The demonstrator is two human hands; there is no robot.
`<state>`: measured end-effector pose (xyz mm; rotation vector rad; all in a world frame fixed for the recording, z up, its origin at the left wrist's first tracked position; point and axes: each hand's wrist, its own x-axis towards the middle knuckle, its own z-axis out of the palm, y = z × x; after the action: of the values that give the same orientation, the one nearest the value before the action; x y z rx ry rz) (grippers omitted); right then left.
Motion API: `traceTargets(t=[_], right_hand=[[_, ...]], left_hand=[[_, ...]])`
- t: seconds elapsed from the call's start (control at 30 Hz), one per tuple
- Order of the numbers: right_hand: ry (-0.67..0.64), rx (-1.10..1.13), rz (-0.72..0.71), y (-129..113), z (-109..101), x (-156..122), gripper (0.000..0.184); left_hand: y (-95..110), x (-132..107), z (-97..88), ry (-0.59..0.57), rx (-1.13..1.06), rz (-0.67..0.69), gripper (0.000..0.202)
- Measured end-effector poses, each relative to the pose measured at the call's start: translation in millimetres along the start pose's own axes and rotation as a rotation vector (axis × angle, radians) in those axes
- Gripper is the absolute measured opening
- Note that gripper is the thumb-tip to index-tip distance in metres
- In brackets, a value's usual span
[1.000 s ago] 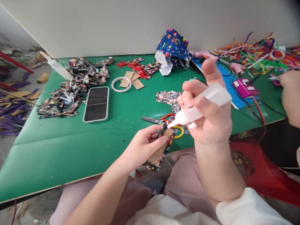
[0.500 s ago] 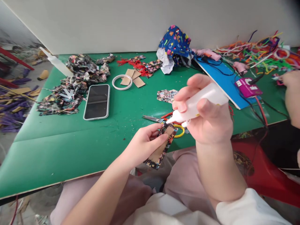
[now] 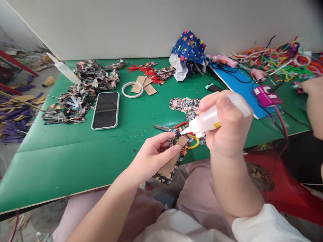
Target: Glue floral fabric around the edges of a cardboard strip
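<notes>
My left hand (image 3: 153,154) is closed on a cardboard piece (image 3: 170,164) edged with dark floral fabric, thumb on the cardboard face. The piece is tilted over the table's front edge. Wrapped around a white squeeze bottle (image 3: 207,121), my right hand (image 3: 229,124) points its narrow nozzle at the upper end of the fabric border; whether the tip touches cannot be made out. Behind the piece lie scissors (image 3: 193,142) with red and yellow handles, partly hidden by my hands and the piece. Floral fabric scraps (image 3: 183,104) lie just beyond them.
On the green table (image 3: 75,161) are a phone (image 3: 105,111), a tape ring (image 3: 132,96), cardboard pieces (image 3: 150,89), heaped floral fabric (image 3: 96,75) and another white bottle (image 3: 65,72). A purple box (image 3: 266,95) with cables rests on a blue board (image 3: 232,80). Another person's hand (image 3: 314,90) is at the right.
My right fingers have closed further round the bottle, and my hand has turned, uncovering a dark-and-teal tool and more of the fabric scraps behind. My left hand holds the piece in nearly the same place.
</notes>
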<state>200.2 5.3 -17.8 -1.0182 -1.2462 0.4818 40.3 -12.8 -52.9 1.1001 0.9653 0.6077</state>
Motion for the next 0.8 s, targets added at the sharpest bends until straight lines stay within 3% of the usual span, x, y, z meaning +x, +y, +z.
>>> traceTargets(t=[0.2,0.4,0.6,0.8], right_hand=[[0.046,-0.064,-0.091,-3.9,1.3,-1.2,0.030],[0.139,-0.056,-0.221,-5.5,2.8,-1.9,0.034],[-0.015,-0.055,-0.103,-4.7,0.5,-5.3,0.031],[0.025,0.110,-0.124,-3.2,-1.9,-6.3,0.032]], left_hand=[[0.6,-5.6,-2.0,-0.086,-0.031,0.088,0.029],[-1.6,-4.9,-2.1,-0.056,-0.025,0.051,0.032],[-5.3,-9.5,-6.7,-0.132,0.049,0.143,0.026],[-5.5,-9.7,-7.6,-0.134,0.096,0.163,0.028]])
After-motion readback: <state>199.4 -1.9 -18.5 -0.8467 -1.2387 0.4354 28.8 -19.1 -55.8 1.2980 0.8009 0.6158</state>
